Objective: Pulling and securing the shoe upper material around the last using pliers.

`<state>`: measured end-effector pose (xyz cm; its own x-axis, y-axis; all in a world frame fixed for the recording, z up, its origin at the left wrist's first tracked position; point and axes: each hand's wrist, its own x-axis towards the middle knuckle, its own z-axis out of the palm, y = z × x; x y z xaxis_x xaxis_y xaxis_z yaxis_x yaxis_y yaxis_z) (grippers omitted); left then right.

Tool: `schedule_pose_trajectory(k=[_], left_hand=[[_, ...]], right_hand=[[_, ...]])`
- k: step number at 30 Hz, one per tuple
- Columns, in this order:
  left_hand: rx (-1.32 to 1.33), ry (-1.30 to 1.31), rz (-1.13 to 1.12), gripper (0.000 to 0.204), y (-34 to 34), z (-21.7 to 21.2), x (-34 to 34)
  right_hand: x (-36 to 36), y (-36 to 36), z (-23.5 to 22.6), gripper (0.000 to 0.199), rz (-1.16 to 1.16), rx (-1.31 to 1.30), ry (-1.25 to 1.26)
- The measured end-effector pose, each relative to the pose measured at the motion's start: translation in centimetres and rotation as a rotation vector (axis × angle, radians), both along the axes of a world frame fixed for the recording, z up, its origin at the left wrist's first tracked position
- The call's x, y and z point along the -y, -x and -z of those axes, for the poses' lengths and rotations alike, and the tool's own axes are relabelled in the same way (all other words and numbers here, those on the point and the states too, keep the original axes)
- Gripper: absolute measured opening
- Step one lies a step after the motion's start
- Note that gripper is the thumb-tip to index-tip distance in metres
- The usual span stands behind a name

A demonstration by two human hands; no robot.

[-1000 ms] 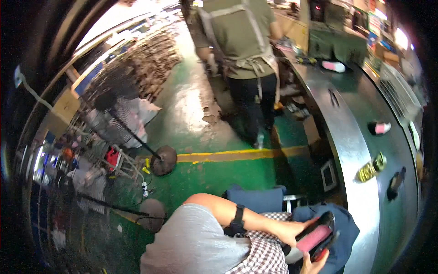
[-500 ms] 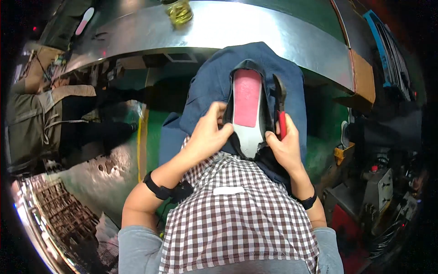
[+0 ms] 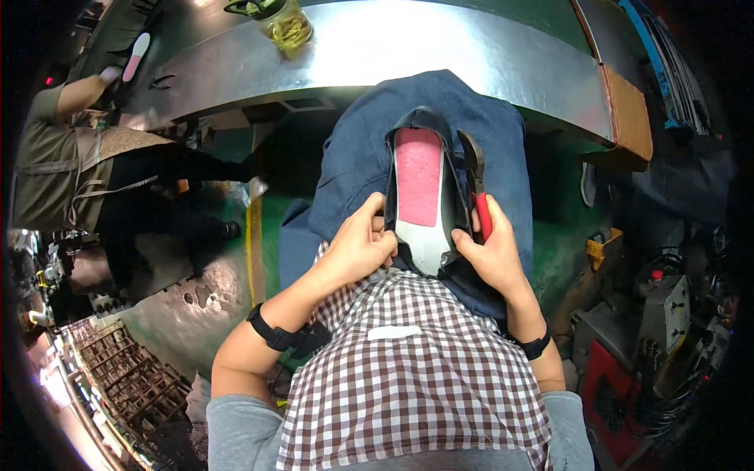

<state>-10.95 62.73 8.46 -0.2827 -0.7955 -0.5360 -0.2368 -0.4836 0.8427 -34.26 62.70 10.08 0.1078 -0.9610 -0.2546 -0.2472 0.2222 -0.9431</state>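
Note:
On my lap, over dark blue cloth (image 3: 353, 165), rests a black shoe upper (image 3: 422, 119) with its sole side up. A white insole board (image 3: 424, 245) with a pink pad (image 3: 419, 177) lies inside its raised edges. My left hand (image 3: 357, 250) pinches the upper's left edge near the lower end, fingers curled. In my right hand (image 3: 495, 255) are red-handled pincers (image 3: 483, 216), their dark jaws pointing away along the shoe's right side. The right thumb presses on the shoe's right edge. Folds at the lower end are partly hidden by my hands.
A metal bench (image 3: 393, 47) runs across the far side, bearing a jar of yellowish stuff (image 3: 287, 31) and a pink-and-white insole (image 3: 136, 56). A co-worker (image 3: 59, 169) is at the left. A metal rack (image 3: 118, 369) stands lower left, a grey control box (image 3: 666, 314) at right.
My left hand has slid slightly down the shoe's edge, its fingers curling closer. The pincers tilt a little more to the left. At the left, the co-worker's arm has reached up to the bench.

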Motion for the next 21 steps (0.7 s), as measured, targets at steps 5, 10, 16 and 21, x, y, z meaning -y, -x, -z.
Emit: schedule_pose_trajectory(k=[5, 10, 16, 21], left_hand=[[0.286, 0.214, 0.206, 0.021, -0.4, -0.1, -0.5], [0.277, -0.025, 0.124, 0.039, 0.6, -1.5, -1.3], [0.029, -0.151, 0.123, 0.037, 0.2, 0.4, -1.4], [0.023, -0.083, 0.22, 0.032, 0.3, 0.1, -1.3]], right_hand=[[-0.8, 0.8, 0.3, 0.027, -0.017, 0.019, -0.022], [-1.5, 1.1, 1.0, 0.028, 0.002, 0.027, -0.01], [-1.9, 1.6, 0.8, 0.027, -0.013, 0.039, 0.004], [-1.8, 2.6, 0.6, 0.027, -0.008, 0.075, -0.004]])
